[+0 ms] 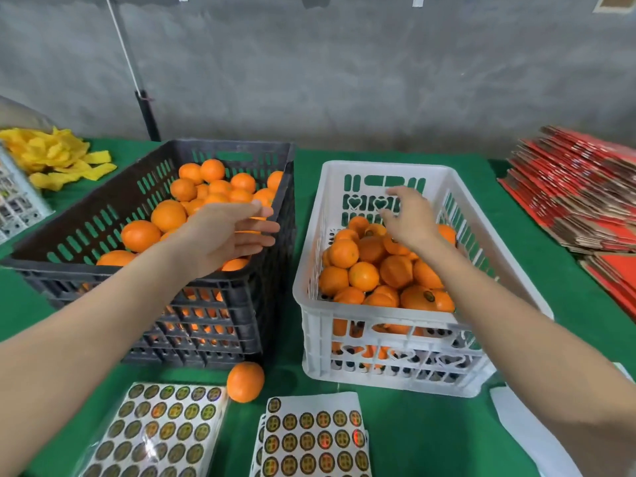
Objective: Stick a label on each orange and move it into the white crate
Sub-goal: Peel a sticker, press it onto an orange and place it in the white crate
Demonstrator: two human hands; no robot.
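Note:
A black crate [103, 266] on the left holds several unlabelled oranges [168, 215]. My left hand [230, 235] reaches over its right side, fingers straight, holding nothing. To the right stands the white crate [389, 325], filled with several labelled oranges [395, 270]. My right hand [409, 218] hovers over that pile with fingers spread and empty. A single orange [245, 381] lies on the green table in front of the black crate. Two label sheets [161, 432] [313, 438] with round gold stickers lie at the near edge.
Yellow foam sleeves [55, 160] are heaped at the back left beside a white grid rack [17, 201]. Flattened red cartons [578, 191] are stacked on the right. White backing paper [526, 435] lies near right. A grey wall runs behind the green table [413, 425].

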